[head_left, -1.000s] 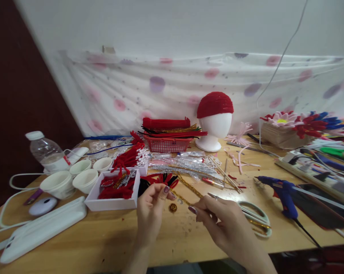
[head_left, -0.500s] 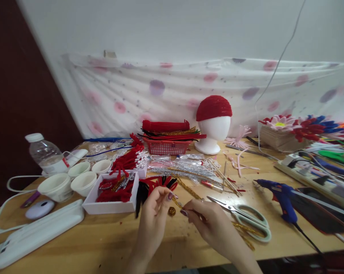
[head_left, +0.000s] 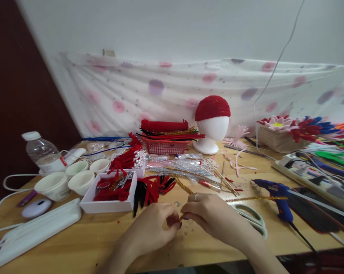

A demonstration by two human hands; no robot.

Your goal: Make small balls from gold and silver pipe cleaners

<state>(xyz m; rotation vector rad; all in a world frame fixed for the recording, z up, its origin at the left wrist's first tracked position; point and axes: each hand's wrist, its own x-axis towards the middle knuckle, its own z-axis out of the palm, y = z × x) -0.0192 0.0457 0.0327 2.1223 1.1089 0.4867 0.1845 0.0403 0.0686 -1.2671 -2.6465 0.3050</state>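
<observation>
My left hand point(head_left: 153, 226) and my right hand point(head_left: 212, 213) meet low over the front of the table, thumbs and fingertips pinched close together. A bit of gold tinsel pipe cleaner shows between the fingertips of both. Its long gold tinsel stem point(head_left: 259, 198) sticks out to the right from behind my right hand, passing over the scissors and the glue gun. What my left fingers cover is mostly hidden. Green-handled scissors point(head_left: 259, 222) lie under my right wrist, their blades hidden. Just beyond my left hand are red and black pipe-cleaner loops point(head_left: 152, 190).
A white box point(head_left: 107, 205) with red pieces, paper cups point(head_left: 52, 186) and a bottle point(head_left: 43, 152) stand left. Behind are a red basket point(head_left: 168, 146) and a foam head point(head_left: 213, 129) in a red cap. A blue glue gun point(head_left: 280, 198) and power strip point(head_left: 297, 171) lie right.
Both hands have turned and come down nearer the table. The gold stem now stretches out to the right past my right hand. The scissors' blades have become covered.
</observation>
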